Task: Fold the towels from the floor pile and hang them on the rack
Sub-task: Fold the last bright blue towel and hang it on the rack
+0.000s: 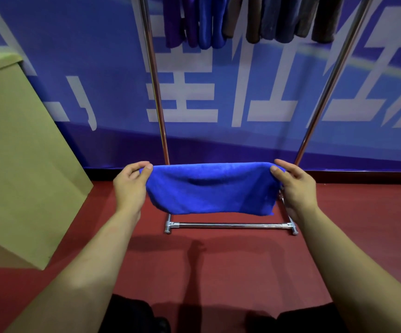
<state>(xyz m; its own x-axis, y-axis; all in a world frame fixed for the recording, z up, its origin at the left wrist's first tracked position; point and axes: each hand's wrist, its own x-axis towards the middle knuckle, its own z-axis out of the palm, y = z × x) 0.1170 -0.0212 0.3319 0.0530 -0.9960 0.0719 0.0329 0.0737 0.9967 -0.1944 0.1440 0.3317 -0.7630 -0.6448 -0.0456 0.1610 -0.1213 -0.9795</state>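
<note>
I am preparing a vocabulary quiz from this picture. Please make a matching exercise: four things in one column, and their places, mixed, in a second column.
Things:
1. blue towel
2. cardboard box
3. brown towels
4. rack base bar

Places:
a. on the red floor, below the held towel
b. hanging at the top right
c. at the left
d. stretched between left hand and right hand

Pairs: 1-d, 2-c, 3-b, 4-a

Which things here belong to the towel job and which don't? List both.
Belongs to the job:
blue towel, held by left hand and right hand
rack
hung towels

Just there:
cardboard box
blue banner
</note>
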